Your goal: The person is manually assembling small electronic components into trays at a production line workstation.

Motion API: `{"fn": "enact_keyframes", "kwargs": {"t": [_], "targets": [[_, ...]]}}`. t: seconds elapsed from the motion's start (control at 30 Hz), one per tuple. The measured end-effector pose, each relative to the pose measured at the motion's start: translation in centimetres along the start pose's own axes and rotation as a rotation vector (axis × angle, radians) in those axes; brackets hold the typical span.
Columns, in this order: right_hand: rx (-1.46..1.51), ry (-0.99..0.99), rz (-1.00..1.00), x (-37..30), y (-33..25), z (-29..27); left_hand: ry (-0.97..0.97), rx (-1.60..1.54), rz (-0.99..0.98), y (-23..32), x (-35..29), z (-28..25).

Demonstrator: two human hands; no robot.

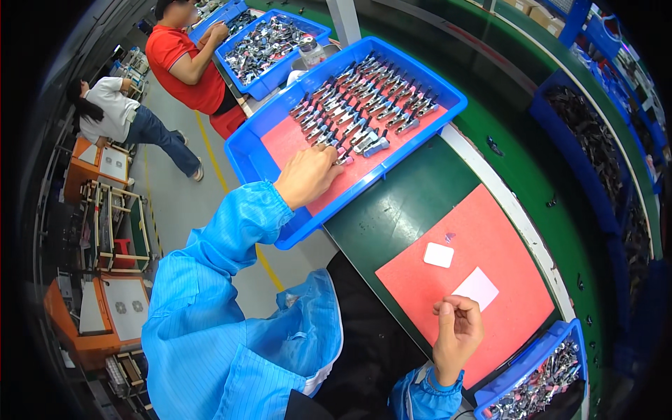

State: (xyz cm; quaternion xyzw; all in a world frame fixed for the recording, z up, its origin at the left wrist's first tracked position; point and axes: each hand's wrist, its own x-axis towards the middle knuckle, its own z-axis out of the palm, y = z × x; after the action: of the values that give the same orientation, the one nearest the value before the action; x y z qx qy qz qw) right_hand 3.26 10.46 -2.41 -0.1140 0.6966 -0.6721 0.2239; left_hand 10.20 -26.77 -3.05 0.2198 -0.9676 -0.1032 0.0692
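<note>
My left hand [306,176] reaches into a blue tray [280,234], fingers closed around a small clip with a pink part [344,158] at the near end of the rows. Several rows of small black-and-silver clips [378,105] lie on red lining in that tray. Above a red mat [500,238] at the right, my right hand [458,332] has its fingers curled and thumb and forefinger together; anything between them is too small to make out. Just beyond those fingers lie a pale pink square sheet [477,288], a white rounded square pad [438,255] and a tiny purplish piece [450,237].
A blue bin of loose small parts [542,381] sits at the lower right. Another blue bin of parts [266,52] and a clear jar [310,50] stand beyond the tray. One person in red [185,66] works there; another in white [108,108] stands farther left.
</note>
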Motion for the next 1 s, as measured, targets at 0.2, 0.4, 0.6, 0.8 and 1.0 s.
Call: {"fn": "enact_keyframes", "kwargs": {"t": [0.2,0.4,0.6,0.8,1.0], "targets": [[-0.052,-0.213,-0.312,-1.7,-5.2,0.3,0.000,0.113,-0.015,0.2,0.8,0.8],[-0.058,0.058,-0.798,-2.5,-12.3,0.5,-0.071,-0.144,0.307,10.7,3.4,-7.7],[-0.365,0.032,-0.565,-4.9,-18.8,-2.5,-0.094,-0.011,0.904,25.0,12.2,1.1],[-0.351,0.190,-0.916,-8.3,-17.1,-4.2,0.100,-0.134,0.780,33.2,19.6,13.6],[-0.153,0.284,-0.624,-10.9,-18.0,-5.7,0.273,0.025,0.702,33.4,23.6,17.9]]}}
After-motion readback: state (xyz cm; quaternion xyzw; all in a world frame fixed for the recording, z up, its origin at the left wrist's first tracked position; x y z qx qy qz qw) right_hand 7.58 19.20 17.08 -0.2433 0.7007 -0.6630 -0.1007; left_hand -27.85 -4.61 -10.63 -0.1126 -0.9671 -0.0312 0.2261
